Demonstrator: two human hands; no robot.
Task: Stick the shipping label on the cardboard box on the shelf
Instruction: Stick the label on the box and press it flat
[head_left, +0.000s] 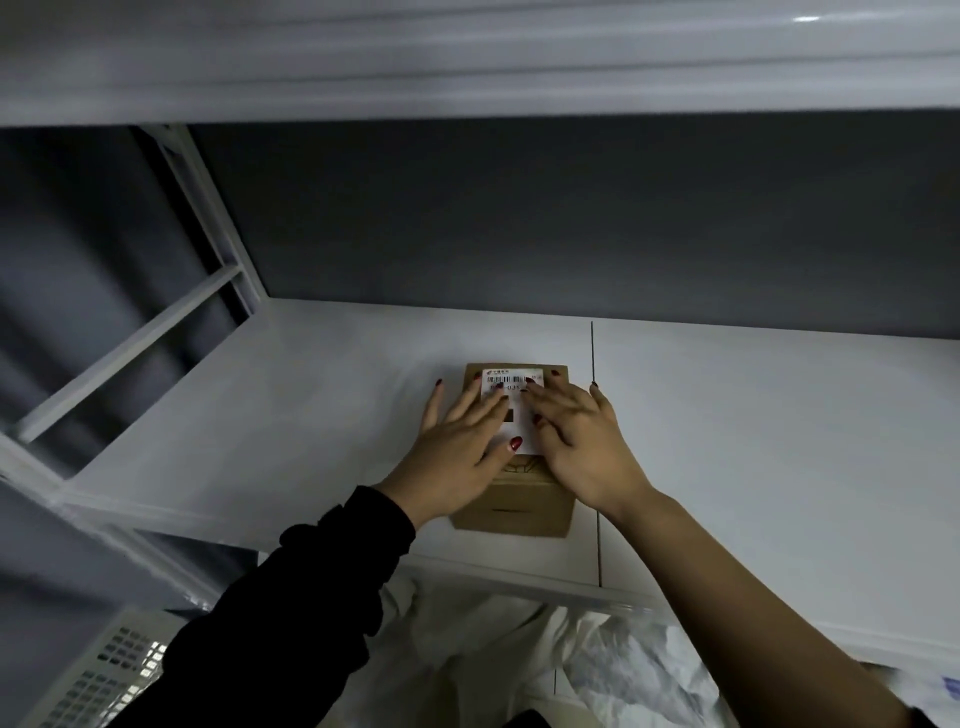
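Both of my hands lie flat with the fingers spread on top of the cardboard box (519, 506), gripping nothing. My left hand (460, 449), coming out of a black sleeve (291, 613), covers the left part of the box top, and its thumb rests on the lower edge of the shipping label (514, 402). My right hand (576, 439), on a bare forearm, lies over the right part of the box top, and its fingertips touch the right side of the label.

That white label lies flat on the top of the box, its barcode at the far end, away from me. Between my two hands a strip of it stays in sight. Whether every corner is pressed down I cannot tell, as my palms hide them.

Its brown front face turned to me, the box stands on the white shelf (260, 415), near the front edge and just left of a thin seam in the shelf board. Below that edge lies crumpled white plastic (597, 670), and a perforated white panel (104, 670) shows at the lower left.
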